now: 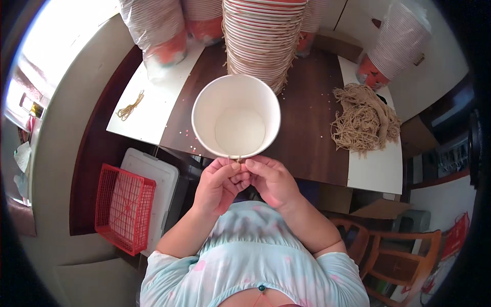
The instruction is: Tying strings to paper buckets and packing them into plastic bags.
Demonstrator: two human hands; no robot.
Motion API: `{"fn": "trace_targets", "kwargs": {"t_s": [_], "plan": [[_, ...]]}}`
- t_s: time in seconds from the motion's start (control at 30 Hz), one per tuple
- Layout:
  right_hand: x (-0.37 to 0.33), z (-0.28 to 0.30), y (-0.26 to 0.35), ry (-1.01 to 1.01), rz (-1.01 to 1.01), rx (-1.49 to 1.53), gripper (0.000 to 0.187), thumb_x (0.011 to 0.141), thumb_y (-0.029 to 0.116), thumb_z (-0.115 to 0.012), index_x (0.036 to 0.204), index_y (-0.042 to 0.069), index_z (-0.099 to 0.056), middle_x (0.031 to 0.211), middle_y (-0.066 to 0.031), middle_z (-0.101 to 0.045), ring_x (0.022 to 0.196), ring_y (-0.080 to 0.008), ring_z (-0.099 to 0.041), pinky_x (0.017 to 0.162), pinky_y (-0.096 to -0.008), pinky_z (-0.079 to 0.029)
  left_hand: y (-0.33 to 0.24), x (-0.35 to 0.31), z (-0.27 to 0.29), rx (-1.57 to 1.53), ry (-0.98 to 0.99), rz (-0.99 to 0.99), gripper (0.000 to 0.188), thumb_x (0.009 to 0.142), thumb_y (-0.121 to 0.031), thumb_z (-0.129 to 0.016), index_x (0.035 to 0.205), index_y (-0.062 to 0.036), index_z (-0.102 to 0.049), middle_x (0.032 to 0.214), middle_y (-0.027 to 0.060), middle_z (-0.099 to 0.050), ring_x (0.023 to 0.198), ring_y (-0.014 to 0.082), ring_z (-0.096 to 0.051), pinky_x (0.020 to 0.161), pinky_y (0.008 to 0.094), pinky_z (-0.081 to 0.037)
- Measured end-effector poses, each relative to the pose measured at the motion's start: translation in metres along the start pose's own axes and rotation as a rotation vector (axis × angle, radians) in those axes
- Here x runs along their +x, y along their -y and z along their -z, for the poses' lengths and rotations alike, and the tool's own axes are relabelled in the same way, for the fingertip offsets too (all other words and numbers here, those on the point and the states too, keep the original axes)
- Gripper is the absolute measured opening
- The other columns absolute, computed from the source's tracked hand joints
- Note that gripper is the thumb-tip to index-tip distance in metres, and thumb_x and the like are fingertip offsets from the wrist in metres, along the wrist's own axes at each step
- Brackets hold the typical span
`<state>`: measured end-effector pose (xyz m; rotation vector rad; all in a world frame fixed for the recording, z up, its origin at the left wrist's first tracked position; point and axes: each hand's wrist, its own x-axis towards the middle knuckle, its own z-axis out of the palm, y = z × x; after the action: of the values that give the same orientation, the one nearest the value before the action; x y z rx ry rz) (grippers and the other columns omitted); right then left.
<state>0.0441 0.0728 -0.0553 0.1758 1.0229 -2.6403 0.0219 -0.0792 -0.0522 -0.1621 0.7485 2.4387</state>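
A white paper bucket (239, 128) stands at the table's near edge, its open mouth facing me and its inside bare. At its near rim a short bit of tan cord (239, 159) shows. My left hand (221, 184) is closed there, thumb and fingertips pinching at the cord. From the other side my right hand (273, 180) meets it, also in a pinch, thumb close to the left thumb. The fingers partly hide the cord and the outside of the rim. Just behind the bucket rises a tall stack of nested buckets (262, 43) with tan cords hanging along its sides.
A tangled heap of tan cords (365, 120) lies at the table's right; a small cord bundle (131, 106) lies at left. Plastic-wrapped bucket stacks (156, 30) stand at the back, another (394, 43) at far right. Below left is a red basket (125, 209); a wooden chair (404, 256) stands lower right.
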Motion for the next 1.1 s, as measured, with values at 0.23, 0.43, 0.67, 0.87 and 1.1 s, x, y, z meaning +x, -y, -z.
{"fn": "trace_targets", "kwargs": {"t_s": [0.23, 0.43, 0.67, 0.87, 1.1], "plan": [[0.007, -0.004, -0.005, -0.120, -0.018, 0.180, 0.016, 0.090, 0.017, -0.056, 0.100, 0.008, -0.065, 0.095, -0.0027, -0.067, 0.086, -0.0119, -0.060, 0.082, -0.0284, -0.044, 0.008, 0.004, -0.011, 0.450, -0.065, -0.503, 0.004, 0.085, 0.006, -0.061, 0.088, 0.0040, -0.058, 0.087, 0.0137, -0.068, 0.077, 0.0154, -0.067, 0.067, 0.0263, -0.056], [0.009, 0.001, -0.008, -0.095, -0.060, 0.222, 0.016, 0.087, 0.017, -0.055, 0.098, 0.010, -0.065, 0.095, -0.0013, -0.066, 0.087, -0.0119, -0.060, 0.082, -0.0299, -0.044, 0.018, 0.002, -0.014, 0.843, -0.122, -0.782, 0.004, 0.086, 0.005, -0.061, 0.089, 0.0037, -0.058, 0.085, 0.0094, -0.067, 0.076, 0.0100, -0.064, 0.066, 0.0217, -0.052], [0.010, 0.007, -0.010, -0.067, -0.073, 0.202, 0.016, 0.085, 0.018, -0.057, 0.098, 0.012, -0.065, 0.095, -0.0005, -0.066, 0.089, -0.0117, -0.060, 0.081, -0.0308, -0.044, 0.008, 0.004, -0.012, 1.406, -0.149, -1.089, 0.007, 0.087, 0.007, -0.058, 0.090, 0.0013, -0.058, 0.082, 0.0074, -0.065, 0.070, 0.0087, -0.062, 0.058, 0.0199, -0.050], [0.008, 0.006, -0.008, -0.037, -0.117, 0.181, 0.017, 0.084, 0.018, -0.058, 0.098, 0.012, -0.065, 0.097, 0.0010, -0.065, 0.088, -0.0106, -0.059, 0.080, -0.0285, -0.041, 0.009, 0.003, -0.021, 0.860, -0.104, -0.652, 0.005, 0.085, 0.008, -0.058, 0.089, 0.0047, -0.057, 0.086, 0.0082, -0.064, 0.070, 0.0137, -0.065, 0.060, 0.0232, -0.054], [0.008, 0.011, -0.007, -0.007, -0.033, 0.154, 0.019, 0.085, 0.017, -0.057, 0.101, 0.012, -0.065, 0.095, 0.0010, -0.064, 0.086, -0.0098, -0.058, 0.080, -0.0283, -0.043, 0.009, 0.008, -0.005, 0.957, 0.068, -0.692, 0.012, 0.085, 0.011, -0.054, 0.094, 0.0057, -0.059, 0.092, 0.0062, -0.060, 0.080, 0.0111, -0.063, 0.072, 0.0228, -0.052]]}}
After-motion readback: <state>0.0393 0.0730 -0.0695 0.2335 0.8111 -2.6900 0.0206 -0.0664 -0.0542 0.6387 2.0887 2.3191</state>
